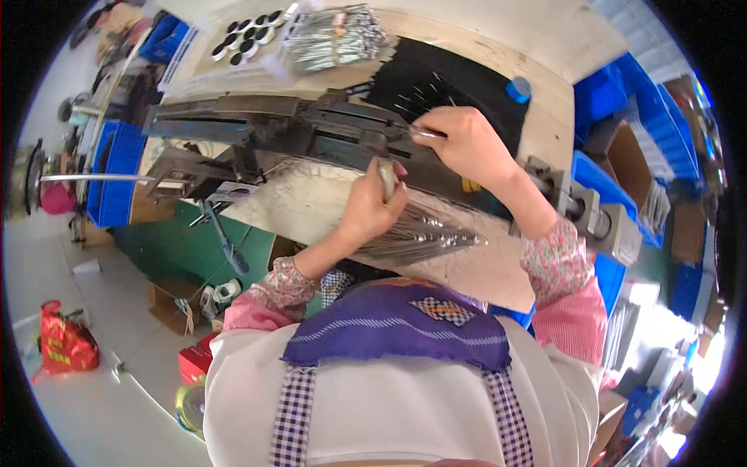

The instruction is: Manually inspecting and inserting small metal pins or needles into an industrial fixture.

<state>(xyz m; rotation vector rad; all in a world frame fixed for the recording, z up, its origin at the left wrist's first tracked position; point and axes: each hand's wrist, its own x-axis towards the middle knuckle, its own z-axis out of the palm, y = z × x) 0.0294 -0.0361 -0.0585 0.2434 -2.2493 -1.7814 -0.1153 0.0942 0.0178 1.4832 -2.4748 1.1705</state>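
Left hand [373,204] fisted on press lever [387,177]; right hand [467,142] pinches thin metal rod [424,133] at bench-middle press [311,136]. Seat rod fully, fingers clear, before pulling lever.

Single head-worn fisheye view, looking steeply down and forward, close over the cluttered pale wooden workbench [498,47], person's own forearms entering from below, edges bowing toward rim.
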